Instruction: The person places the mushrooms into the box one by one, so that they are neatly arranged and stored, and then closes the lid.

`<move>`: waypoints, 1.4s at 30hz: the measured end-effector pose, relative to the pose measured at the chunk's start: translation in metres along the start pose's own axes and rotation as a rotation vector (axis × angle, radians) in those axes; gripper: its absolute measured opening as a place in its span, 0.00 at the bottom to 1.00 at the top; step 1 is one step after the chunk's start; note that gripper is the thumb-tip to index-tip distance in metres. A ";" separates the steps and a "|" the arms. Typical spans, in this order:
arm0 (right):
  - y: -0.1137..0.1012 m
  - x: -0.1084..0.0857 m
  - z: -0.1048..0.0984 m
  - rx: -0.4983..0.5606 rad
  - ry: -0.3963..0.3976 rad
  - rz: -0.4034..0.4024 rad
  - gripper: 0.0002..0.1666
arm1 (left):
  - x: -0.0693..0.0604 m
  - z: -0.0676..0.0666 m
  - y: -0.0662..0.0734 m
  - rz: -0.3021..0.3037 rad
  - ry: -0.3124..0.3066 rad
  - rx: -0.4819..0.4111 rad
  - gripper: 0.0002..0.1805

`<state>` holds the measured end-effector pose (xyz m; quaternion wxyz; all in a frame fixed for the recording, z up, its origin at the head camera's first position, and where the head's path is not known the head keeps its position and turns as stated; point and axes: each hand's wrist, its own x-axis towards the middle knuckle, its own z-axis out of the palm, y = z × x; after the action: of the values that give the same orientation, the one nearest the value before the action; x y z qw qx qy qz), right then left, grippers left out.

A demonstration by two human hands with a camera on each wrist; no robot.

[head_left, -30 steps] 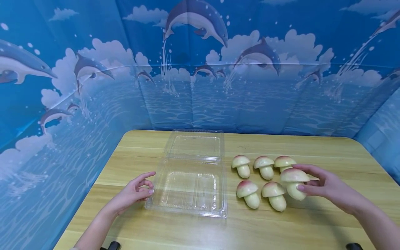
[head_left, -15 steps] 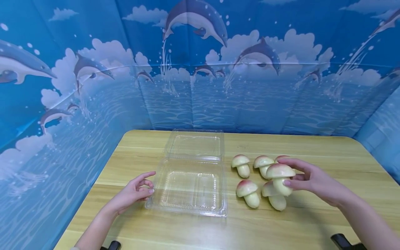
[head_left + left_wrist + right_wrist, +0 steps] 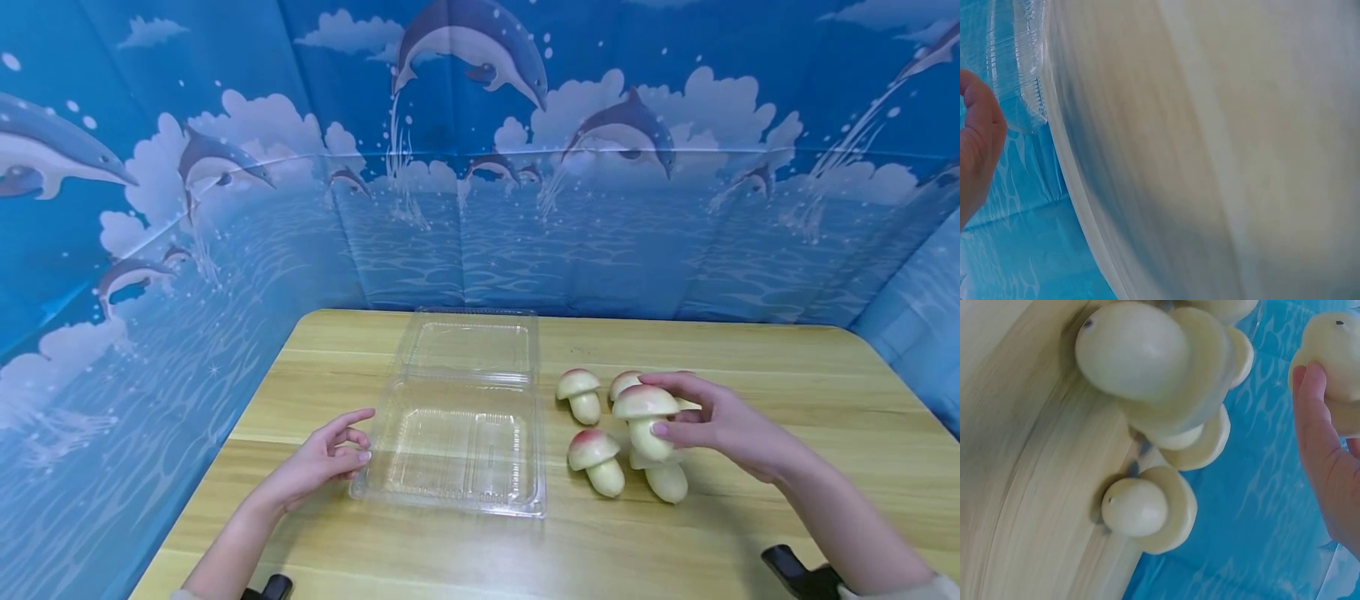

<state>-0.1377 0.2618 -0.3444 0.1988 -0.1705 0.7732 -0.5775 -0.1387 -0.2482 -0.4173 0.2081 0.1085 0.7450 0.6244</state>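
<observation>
My right hand point(image 3: 716, 421) pinches a cream toy mushroom point(image 3: 647, 417) with a reddish cap, held above the others; the right wrist view shows this mushroom point(image 3: 1335, 356) between thumb and fingers of the hand point(image 3: 1329, 456). Several like it lie on the table, such as one at the back point(image 3: 578, 396) and one in front point(image 3: 596, 461); some are partly hidden by the held one and the hand. A clear plastic container point(image 3: 457, 450) lies with its lid point(image 3: 471, 346) folded back. Beside its left edge rests my left hand point(image 3: 318, 462), fingers loosely bent, also seen in the left wrist view point(image 3: 979, 137).
The wooden table point(image 3: 795, 383) has rounded back corners. Behind and beside it hangs a blue curtain point(image 3: 510, 233) with dolphins. Black straps or mounts show near both wrists, at the left point(image 3: 277, 587) and at the right point(image 3: 798, 575).
My right hand has carried the held mushroom leftward, from the right side of the group to above its middle. The left hand and the container have stayed where they were.
</observation>
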 end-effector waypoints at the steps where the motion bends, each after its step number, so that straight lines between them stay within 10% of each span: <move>1: -0.001 0.001 0.001 0.005 0.004 0.002 0.33 | 0.000 0.000 0.000 0.001 -0.001 0.000 0.39; 42: -0.009 0.070 0.085 0.140 -0.107 0.001 0.38 | 0.000 0.001 0.001 -0.009 -0.004 0.004 0.39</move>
<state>-0.1550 0.1551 -0.3646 0.2518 -0.1864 0.7192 -0.6202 -0.1383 -0.2472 -0.4165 0.2119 0.1069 0.7464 0.6218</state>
